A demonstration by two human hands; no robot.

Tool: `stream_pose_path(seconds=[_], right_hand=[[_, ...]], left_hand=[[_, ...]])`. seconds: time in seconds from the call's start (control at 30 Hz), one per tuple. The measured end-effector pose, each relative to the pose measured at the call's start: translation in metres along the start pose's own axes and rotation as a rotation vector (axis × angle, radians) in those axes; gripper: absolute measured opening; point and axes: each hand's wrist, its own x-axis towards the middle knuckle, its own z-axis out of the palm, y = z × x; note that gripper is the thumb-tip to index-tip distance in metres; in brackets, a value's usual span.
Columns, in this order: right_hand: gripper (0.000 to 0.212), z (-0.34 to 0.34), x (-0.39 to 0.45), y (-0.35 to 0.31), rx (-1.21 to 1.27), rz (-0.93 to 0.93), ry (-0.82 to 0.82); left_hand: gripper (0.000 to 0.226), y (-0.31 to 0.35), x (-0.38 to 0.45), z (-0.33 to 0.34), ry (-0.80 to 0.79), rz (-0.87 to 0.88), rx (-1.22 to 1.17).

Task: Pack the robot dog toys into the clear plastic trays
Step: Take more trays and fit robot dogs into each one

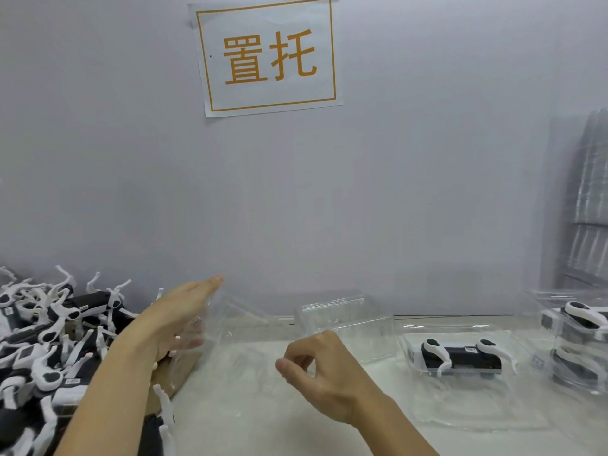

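Note:
An empty clear plastic tray (243, 327) is tilted above the white table between my hands. My left hand (177, 319) holds its left side, with long fingers laid along the wall and the thumb showing blurred through the plastic. My right hand (317, 368) has its fingers curled and pinches the tray's near right rim. A heap of black-and-white robot dog toys (49, 343) lies at the left, beside my left forearm. To the right, one robot dog (460, 357) lies in a clear tray (411, 386).
Another empty clear tray (345, 315) stands against the wall behind my right hand. A stack of packed trays (579, 353) sits at the right edge. Sheets of clear trays (589, 199) lean upright at the far right. A paper sign (268, 57) hangs on the wall.

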Motion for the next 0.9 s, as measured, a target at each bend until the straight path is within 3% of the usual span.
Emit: stream_pose_path(seconds=[0.13, 0.27, 0.53, 0.7, 0.9], right_hand=[[0.052, 0.002, 0.000, 0.000, -0.097, 0.021, 0.075], [0.044, -0.002, 0.003, 0.008, -0.282, 0.074, 0.174], [0.035, -0.028, -0.001, 0.022, -0.353, 0.337, 0.118], [0.035, -0.033, -0.001, 0.035, -0.301, 0.432, 0.317], [0.036, -0.035, 0.002, 0.040, -0.250, 0.378, 0.541]], left_hand=[[0.036, -0.002, 0.004, 0.002, 0.001, -0.030, 0.066], [0.038, -0.006, 0.005, 0.019, -0.102, -0.001, 0.162], [0.028, -0.036, 0.020, 0.068, -0.169, 0.071, 0.431], [0.040, -0.057, 0.021, 0.098, -0.201, 0.114, 0.364], [0.019, -0.059, 0.023, 0.097, -0.193, 0.074, 0.364]])
